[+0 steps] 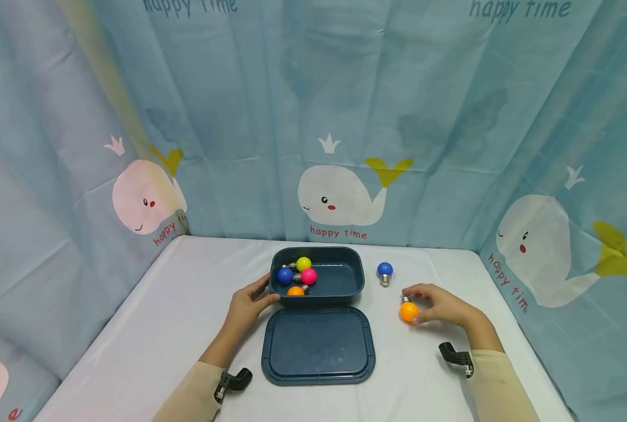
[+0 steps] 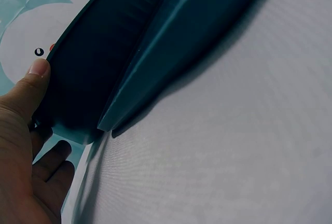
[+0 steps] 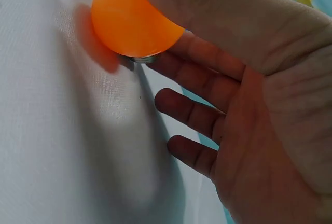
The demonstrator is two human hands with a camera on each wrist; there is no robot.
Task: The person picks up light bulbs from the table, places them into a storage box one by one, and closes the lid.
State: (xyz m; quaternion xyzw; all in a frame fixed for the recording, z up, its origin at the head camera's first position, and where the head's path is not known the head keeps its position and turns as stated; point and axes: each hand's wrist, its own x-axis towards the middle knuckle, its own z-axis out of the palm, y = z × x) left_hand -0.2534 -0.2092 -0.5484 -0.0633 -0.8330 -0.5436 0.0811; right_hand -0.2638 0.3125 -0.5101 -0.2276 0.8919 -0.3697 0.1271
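Note:
A dark blue-green plastic box [image 1: 345,281] holds several small coloured light bulbs: a yellow bulb [image 1: 303,264], a blue bulb [image 1: 285,275], a pink bulb [image 1: 309,276] and an orange one, partly hidden by the front wall. My left hand [image 1: 250,303] grips the box's left end, thumb at the near corner and fingers along the side. Out on the right, my right hand [image 1: 440,306] pinches another orange bulb [image 1: 409,312] between thumb and fingers, low over the white cloth. In the right wrist view, the thumb covers part of this orange globe [image 3: 129,22].
In front of the box lies its flat dark lid [image 1: 319,346]. A second blue bulb [image 1: 384,269] lies on the white tablecloth [image 1: 187,305], right of the box. Blue curtains [image 1: 239,176] with printed whales surround the table's back and sides.

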